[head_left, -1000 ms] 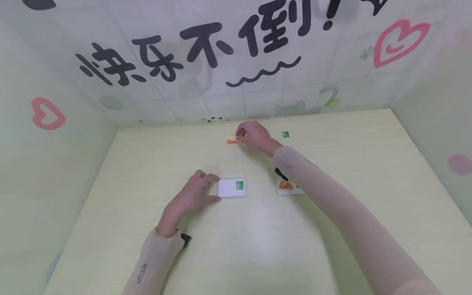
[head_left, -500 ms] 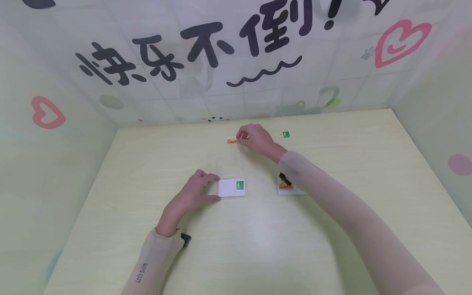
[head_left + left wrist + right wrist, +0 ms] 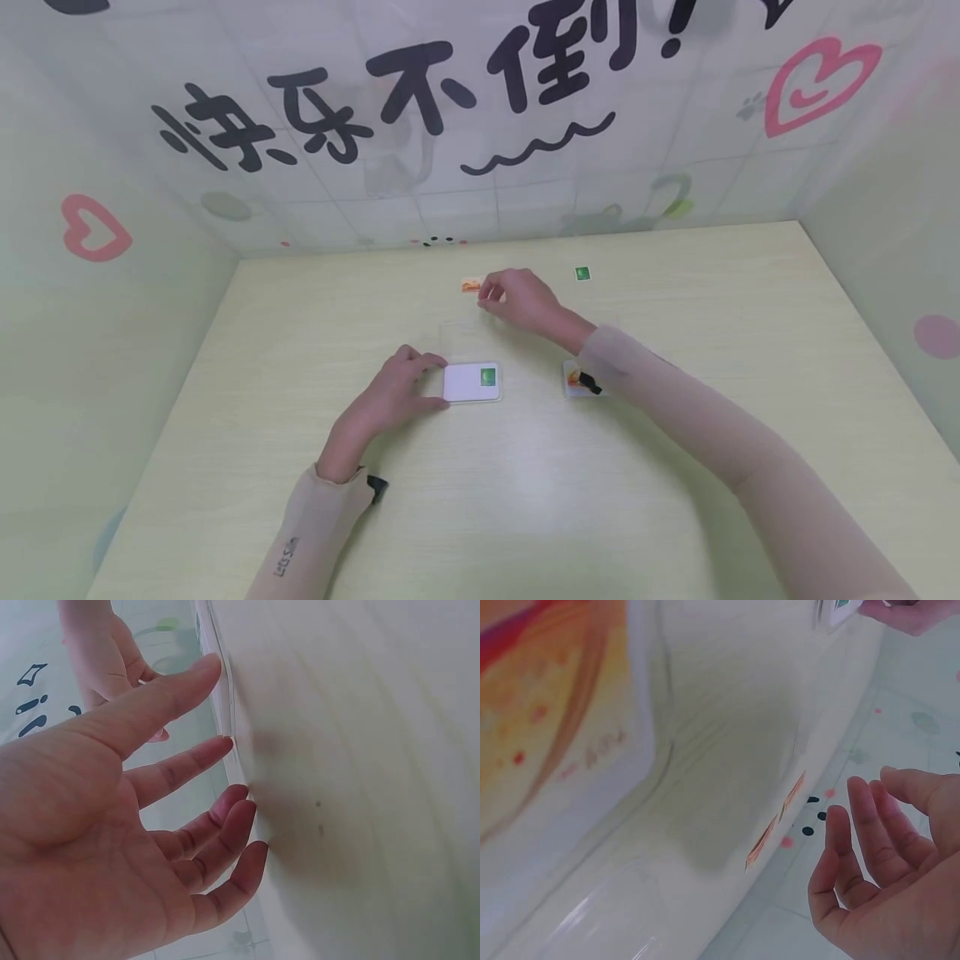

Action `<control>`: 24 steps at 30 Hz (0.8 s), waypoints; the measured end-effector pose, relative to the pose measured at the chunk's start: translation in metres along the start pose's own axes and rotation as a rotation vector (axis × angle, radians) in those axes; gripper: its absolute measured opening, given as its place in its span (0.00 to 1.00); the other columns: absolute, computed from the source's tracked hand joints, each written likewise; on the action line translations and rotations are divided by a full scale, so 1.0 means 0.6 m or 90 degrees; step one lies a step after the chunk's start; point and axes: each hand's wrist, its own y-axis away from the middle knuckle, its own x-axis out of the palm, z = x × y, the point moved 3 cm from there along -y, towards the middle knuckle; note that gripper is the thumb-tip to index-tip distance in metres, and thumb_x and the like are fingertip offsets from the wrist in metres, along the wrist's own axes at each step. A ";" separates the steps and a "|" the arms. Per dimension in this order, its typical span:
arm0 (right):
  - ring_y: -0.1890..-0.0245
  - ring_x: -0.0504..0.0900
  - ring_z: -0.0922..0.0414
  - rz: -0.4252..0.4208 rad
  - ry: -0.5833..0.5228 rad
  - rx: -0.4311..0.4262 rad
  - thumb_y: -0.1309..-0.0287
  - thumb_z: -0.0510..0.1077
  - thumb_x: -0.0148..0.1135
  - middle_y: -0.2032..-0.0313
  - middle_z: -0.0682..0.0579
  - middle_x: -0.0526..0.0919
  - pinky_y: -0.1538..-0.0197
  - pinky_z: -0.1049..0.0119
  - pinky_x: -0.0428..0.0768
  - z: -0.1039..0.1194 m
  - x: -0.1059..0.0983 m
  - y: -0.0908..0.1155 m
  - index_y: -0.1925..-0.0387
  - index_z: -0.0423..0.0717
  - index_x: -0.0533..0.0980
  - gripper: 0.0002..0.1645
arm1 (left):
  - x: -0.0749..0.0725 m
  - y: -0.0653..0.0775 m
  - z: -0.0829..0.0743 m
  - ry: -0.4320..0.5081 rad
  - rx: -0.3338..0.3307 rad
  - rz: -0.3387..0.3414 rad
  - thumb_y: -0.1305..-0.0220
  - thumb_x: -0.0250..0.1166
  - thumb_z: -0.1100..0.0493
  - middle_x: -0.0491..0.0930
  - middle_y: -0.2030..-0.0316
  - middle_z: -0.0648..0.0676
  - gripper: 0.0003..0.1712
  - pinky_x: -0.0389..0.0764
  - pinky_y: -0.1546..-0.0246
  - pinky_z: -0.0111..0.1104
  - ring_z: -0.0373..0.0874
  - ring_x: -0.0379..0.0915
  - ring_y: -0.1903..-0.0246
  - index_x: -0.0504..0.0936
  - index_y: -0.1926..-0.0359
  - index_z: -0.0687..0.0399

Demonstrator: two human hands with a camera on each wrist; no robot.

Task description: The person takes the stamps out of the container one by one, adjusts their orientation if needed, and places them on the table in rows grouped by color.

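My left hand (image 3: 393,387) holds the left end of a white card (image 3: 461,383), thumb at the near corner and forefinger at the far one. A small green picture piece (image 3: 488,377) lies on the card's right part. In the left wrist view, the fingertips (image 3: 227,742) meet the card's thin edge. My right hand (image 3: 521,298), fingers loosely bent, is just above the table by an orange picture piece (image 3: 470,285). Two orange pieces (image 3: 761,844) show flat on the table in the right wrist view, apart from this hand, and nothing shows between its fingers.
A second card (image 3: 572,379) with an orange picture lies partly under the right forearm. Another green piece (image 3: 582,273) sits near the back wall. A transparent sheet or box (image 3: 455,335) lies beyond the white card. Printed walls (image 3: 420,208) enclose the table's back and sides.
My right hand has drawn back slightly toward me from the orange piece, which stays in place. The right sleeve covers more of the second card. My left hand has stayed still.
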 end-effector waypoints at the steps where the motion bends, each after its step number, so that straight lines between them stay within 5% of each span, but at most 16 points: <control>1: 0.59 0.82 0.54 0.003 0.001 -0.002 0.27 0.45 0.67 0.55 0.49 0.88 0.57 0.63 0.79 0.001 0.002 0.003 0.52 0.46 0.85 0.10 | 0.000 0.000 0.000 -0.004 -0.003 0.002 0.39 0.79 0.58 0.72 0.51 0.62 0.34 0.75 0.52 0.44 0.53 0.68 0.55 0.79 0.33 0.60; 11: 0.67 0.81 0.55 0.011 0.004 -0.040 0.29 0.45 0.69 0.58 0.49 0.89 0.65 0.67 0.76 0.005 0.012 0.037 0.53 0.45 0.86 0.09 | 0.000 0.002 -0.009 -0.042 -0.004 0.011 0.38 0.79 0.57 0.74 0.48 0.64 0.35 0.78 0.51 0.47 0.54 0.70 0.54 0.78 0.32 0.60; 24: 0.65 0.80 0.56 0.040 -0.010 -0.042 0.28 0.45 0.68 0.58 0.50 0.89 0.62 0.66 0.74 0.004 0.018 0.076 0.52 0.46 0.87 0.09 | -0.001 0.008 -0.023 -0.073 -0.020 0.006 0.37 0.79 0.56 0.75 0.49 0.62 0.35 0.78 0.53 0.44 0.52 0.71 0.57 0.78 0.31 0.59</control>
